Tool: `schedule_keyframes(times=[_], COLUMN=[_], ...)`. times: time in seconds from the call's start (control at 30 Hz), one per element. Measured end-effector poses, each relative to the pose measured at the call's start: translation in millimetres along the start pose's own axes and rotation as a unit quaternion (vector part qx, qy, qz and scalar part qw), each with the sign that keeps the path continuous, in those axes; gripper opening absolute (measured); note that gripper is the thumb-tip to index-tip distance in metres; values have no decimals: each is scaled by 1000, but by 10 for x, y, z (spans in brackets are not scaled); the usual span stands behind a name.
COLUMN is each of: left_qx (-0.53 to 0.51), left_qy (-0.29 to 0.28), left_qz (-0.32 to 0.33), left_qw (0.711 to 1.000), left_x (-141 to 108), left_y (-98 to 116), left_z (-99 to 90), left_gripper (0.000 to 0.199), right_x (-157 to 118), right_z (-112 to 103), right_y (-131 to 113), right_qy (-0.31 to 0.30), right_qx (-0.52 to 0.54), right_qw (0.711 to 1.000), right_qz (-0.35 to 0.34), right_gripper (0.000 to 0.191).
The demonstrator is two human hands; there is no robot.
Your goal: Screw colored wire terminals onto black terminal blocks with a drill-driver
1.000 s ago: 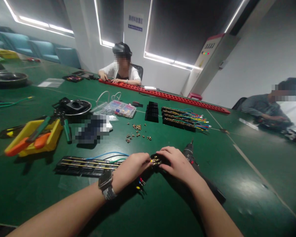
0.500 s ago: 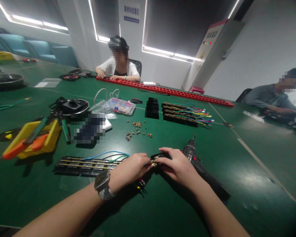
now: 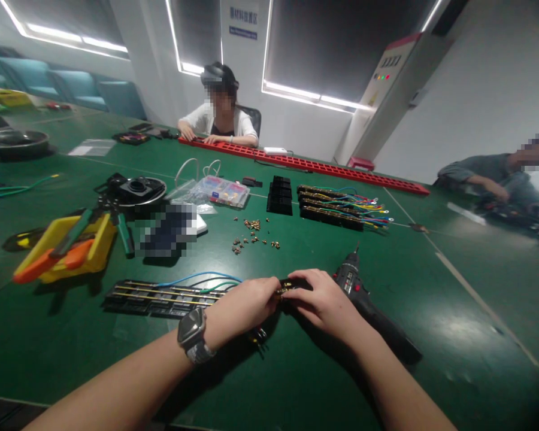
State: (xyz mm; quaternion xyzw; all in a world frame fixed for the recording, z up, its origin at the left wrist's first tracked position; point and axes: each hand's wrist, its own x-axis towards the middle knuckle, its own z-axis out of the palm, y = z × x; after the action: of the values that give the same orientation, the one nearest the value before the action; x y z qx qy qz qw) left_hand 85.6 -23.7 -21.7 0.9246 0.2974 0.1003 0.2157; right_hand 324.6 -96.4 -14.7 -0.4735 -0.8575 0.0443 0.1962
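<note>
Both hands meet at a small black plastic module with brass contacts (image 3: 287,287), low over the table. My right hand (image 3: 326,302) is closed around its right side, thumb and fingers on either side of it. The fingers of my left hand (image 3: 247,304) are pinched at its left end; a watch is on that wrist. Fingers hide much of the module. Behind my left forearm lies a row of black modules with brass strips (image 3: 161,296) and coloured wires. Right of my right hand rests a black power drill (image 3: 363,296), its bit pointing away from me.
Loose brass screws (image 3: 254,233) lie beyond my hands. Farther back are black blocks (image 3: 279,196), wired strips (image 3: 332,209) and a clear parts case (image 3: 227,191). On the left stands a yellow bin (image 3: 101,251) with orange-and-green-handled tools. Two people sit around the table.
The view has shifted slightly. My left hand has tipped and drawn closer to my right hand, and less of the small black module shows between them.
</note>
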Motion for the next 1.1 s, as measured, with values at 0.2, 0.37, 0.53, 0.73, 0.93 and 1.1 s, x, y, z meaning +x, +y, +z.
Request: schedule_keyframes(times=[0.2,0.37,0.53,0.73,0.93,1.1], left_qx=[91,132,136,142,144,148], left_qy=[0,-6,-12,-27,-26,-9], left_qz=[24,33,41,47,54,65], left_qw=[996,991,990,988,988,987], left_x=[-32,-34,-26,-24,-22,-38], left_y=[45,31,9,20,-2,-29], left_z=[-46,-60,-56,-83,-82,-39], left_gripper=[18,18,18,20,17,13], right_x=[10,26,18,35,-158,-852], right_z=[3,-1,-18,11,-334,-565], right_y=[-13,-50,-69,-86,39,508], right_qy=[8,10,8,5,46,-20], right_qx=[-9,-22,-25,-26,11,-151], right_qw=[1000,1000,1000,1000,997,915], right_qz=[-6,-6,-1,3,57,374], right_gripper=[26,24,26,27,36,66])
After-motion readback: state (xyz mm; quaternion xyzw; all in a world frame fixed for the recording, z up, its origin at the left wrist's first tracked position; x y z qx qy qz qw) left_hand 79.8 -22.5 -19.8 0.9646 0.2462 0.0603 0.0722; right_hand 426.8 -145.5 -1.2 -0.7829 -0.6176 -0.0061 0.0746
